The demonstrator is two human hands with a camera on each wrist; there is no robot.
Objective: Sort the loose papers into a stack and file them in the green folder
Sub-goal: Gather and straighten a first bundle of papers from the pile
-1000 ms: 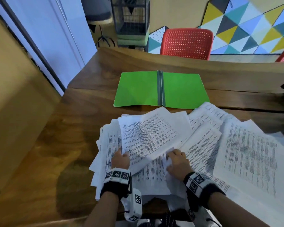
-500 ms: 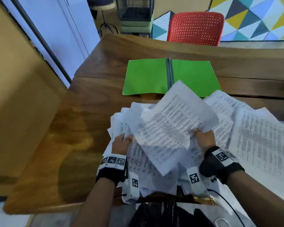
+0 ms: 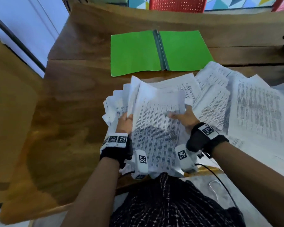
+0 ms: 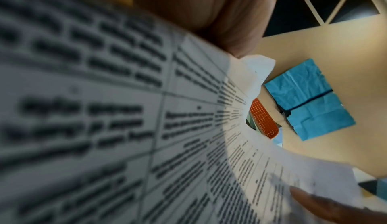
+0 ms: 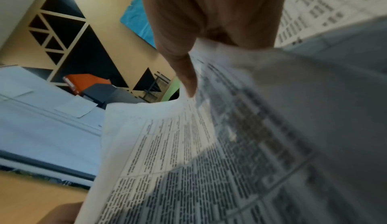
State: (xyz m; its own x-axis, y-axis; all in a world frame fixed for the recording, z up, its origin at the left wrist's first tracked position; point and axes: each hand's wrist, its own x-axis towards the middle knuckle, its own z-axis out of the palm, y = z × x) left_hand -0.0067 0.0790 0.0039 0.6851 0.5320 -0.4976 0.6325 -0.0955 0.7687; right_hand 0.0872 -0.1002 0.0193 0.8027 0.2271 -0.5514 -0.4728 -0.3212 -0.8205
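Observation:
A bundle of printed papers [image 3: 156, 128] is lifted off the table and bowed between both hands. My left hand [image 3: 125, 122] grips its left edge, and my right hand [image 3: 184, 115] grips its right side, thumb on the printed face. The right wrist view shows that thumb [image 5: 186, 78] lying on the papers [image 5: 230, 144]. In the left wrist view the printed papers [image 4: 125, 111] fill most of the picture. More loose papers [image 3: 252, 108] lie spread on the table at the right. The green folder [image 3: 157, 51] lies open and flat beyond them.
The wooden table [image 3: 69, 99] has bare wood on the left, up to its left edge. A red chair [image 3: 177, 4] stands behind the far edge. A black cable [image 3: 216, 176] runs by my right forearm.
Both hands have picked a bundle of sheets up from the pile and drawn it together between them; it lay flat a second ago. The view has tilted down towards the table.

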